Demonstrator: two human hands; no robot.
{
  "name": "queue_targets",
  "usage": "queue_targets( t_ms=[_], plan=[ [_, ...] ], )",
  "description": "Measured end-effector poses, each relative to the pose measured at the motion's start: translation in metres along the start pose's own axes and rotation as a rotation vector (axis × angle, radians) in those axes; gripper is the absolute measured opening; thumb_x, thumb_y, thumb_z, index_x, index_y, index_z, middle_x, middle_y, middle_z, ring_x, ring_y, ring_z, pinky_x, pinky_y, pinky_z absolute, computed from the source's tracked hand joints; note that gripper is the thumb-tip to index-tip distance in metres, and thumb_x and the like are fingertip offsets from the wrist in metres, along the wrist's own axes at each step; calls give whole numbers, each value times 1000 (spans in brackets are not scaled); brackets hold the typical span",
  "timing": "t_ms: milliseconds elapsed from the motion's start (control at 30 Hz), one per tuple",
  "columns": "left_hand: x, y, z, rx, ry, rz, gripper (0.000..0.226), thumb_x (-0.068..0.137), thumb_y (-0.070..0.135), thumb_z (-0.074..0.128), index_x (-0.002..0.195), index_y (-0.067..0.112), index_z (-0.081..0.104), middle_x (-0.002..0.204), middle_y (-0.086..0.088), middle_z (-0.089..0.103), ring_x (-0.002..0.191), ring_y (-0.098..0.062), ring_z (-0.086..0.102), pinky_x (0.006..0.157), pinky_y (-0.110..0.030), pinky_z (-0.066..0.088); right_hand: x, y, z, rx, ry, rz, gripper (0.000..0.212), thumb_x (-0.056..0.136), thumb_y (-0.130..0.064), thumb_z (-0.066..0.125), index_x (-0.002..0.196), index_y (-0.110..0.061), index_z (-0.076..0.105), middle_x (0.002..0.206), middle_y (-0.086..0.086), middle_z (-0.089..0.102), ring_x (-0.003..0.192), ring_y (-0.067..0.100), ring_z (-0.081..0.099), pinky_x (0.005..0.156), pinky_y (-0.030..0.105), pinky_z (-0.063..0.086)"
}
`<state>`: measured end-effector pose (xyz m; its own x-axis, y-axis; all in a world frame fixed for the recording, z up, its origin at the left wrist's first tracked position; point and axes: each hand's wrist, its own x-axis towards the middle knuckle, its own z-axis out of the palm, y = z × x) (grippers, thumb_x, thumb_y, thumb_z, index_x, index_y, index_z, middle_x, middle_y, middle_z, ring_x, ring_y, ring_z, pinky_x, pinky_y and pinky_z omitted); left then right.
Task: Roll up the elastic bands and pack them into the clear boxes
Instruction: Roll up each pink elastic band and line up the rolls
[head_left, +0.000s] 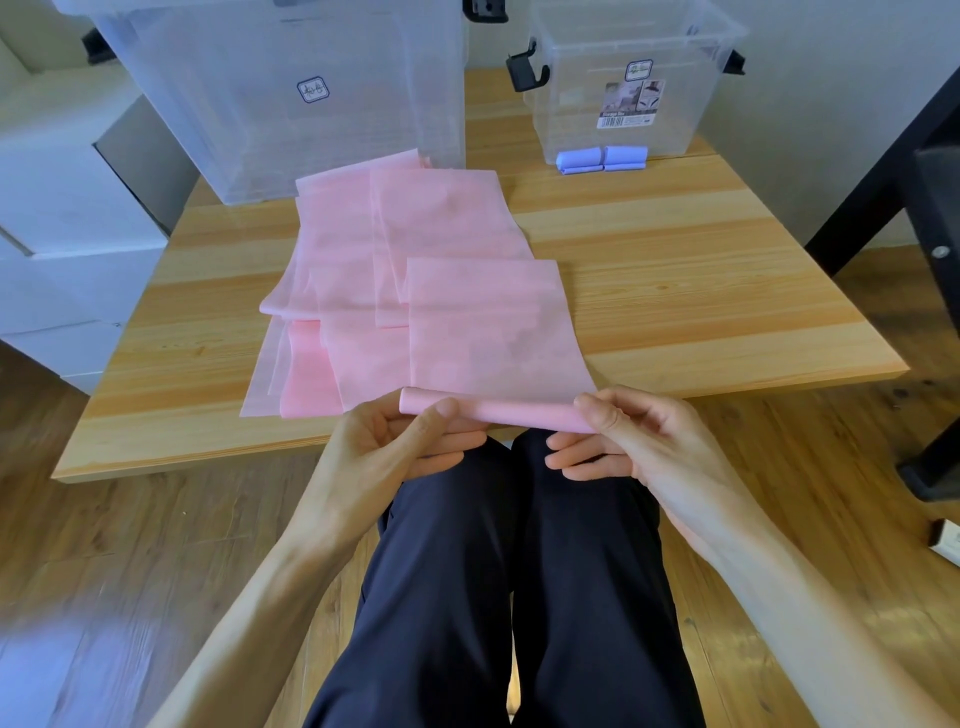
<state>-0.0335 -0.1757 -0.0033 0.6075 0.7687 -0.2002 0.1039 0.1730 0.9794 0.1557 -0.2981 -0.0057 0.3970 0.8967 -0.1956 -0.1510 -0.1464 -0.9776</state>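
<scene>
A long pink elastic band lies in loose folds across the wooden table. Its near end is wound into a short roll that hangs just past the table's front edge. My left hand pinches the roll's left end and my right hand pinches its right end. At the back stand a large clear box on the left and a smaller clear box on the right. Rolled blue bands lie at the bottom of the smaller box.
Both boxes have black latches. White furniture stands left of the table and a black frame rises to the right. My legs in dark trousers are below the hands, over a wooden floor.
</scene>
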Motion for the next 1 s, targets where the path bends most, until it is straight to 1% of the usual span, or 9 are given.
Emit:
queue_targets(
  t_ms=[133, 267, 400, 500, 567, 633, 733, 867, 1000],
  plan=[
    [1, 0, -2, -8, -16, -21, 21, 95, 18, 57, 106, 3, 68, 96, -9, 77, 98, -17, 74, 81, -21, 58, 0, 1, -1, -9, 5, 6, 31, 86, -28, 63, 98, 0, 71, 86, 17, 76, 79, 32, 75, 68, 31, 61],
    [1, 1, -4, 17, -1, -27, 13, 97, 9, 57, 104, 5, 68, 94, -9, 77, 96, -19, 74, 79, -20, 58, 0, -1, -2, -18, -15, -19, 33, 84, -22, 66, 116, -14, 68, 88, 16, 76, 81, 31, 75, 71, 30, 61],
    [-1, 3, -4, 49, -70, -21, 20, 97, 15, 56, 114, 10, 66, 98, -7, 77, 97, -17, 74, 84, -22, 57, 0, 1, -3, -38, -9, -28, 26, 85, -23, 65, 104, -7, 71, 82, 15, 75, 75, 31, 74, 69, 33, 62],
    [-2, 3, -2, 98, -85, -4, 32, 91, 31, 53, 108, 8, 67, 95, -5, 78, 92, -17, 75, 79, -20, 57, 0, 2, -3, -22, 6, -19, 32, 83, -30, 64, 101, -5, 70, 78, 16, 73, 71, 34, 74, 68, 36, 62],
    [-2, 3, -2, 112, -47, -7, 35, 89, 36, 52, 102, 7, 68, 90, -5, 78, 86, -19, 76, 74, -20, 57, 0, 2, -3, -22, -15, -16, 33, 79, -25, 69, 107, -7, 69, 80, 15, 74, 73, 33, 74, 69, 35, 62],
    [-1, 2, -2, 127, -32, -19, 39, 91, 39, 50, 100, 6, 68, 87, -5, 78, 83, -19, 76, 72, -19, 57, 0, 2, -3, -40, -24, -23, 29, 81, -20, 70, 106, -5, 69, 80, 15, 74, 74, 33, 74, 69, 34, 62],
    [-3, 1, -3, 125, -48, -9, 40, 95, 38, 46, 103, 6, 70, 92, -3, 78, 88, -16, 75, 75, -19, 57, 1, 2, -3, -25, -5, -26, 27, 83, -22, 68, 100, -1, 69, 79, 17, 73, 73, 34, 73, 68, 34, 62],
    [-2, -1, -4, 35, -18, 19, 32, 91, 31, 54, 111, 11, 70, 97, -4, 78, 98, -14, 73, 80, -18, 56, 1, 2, -3, -17, -1, -22, 28, 83, -23, 67, 98, 0, 71, 82, 15, 74, 76, 32, 74, 69, 33, 62],
    [0, -2, -5, -104, 1, -35, 25, 87, 21, 62, 108, 9, 68, 98, -9, 77, 101, -18, 73, 82, -20, 57, 0, 3, -1, 0, -7, -14, 28, 83, -25, 66, 99, -4, 73, 87, 14, 76, 80, 30, 75, 69, 29, 61]
  ],
)
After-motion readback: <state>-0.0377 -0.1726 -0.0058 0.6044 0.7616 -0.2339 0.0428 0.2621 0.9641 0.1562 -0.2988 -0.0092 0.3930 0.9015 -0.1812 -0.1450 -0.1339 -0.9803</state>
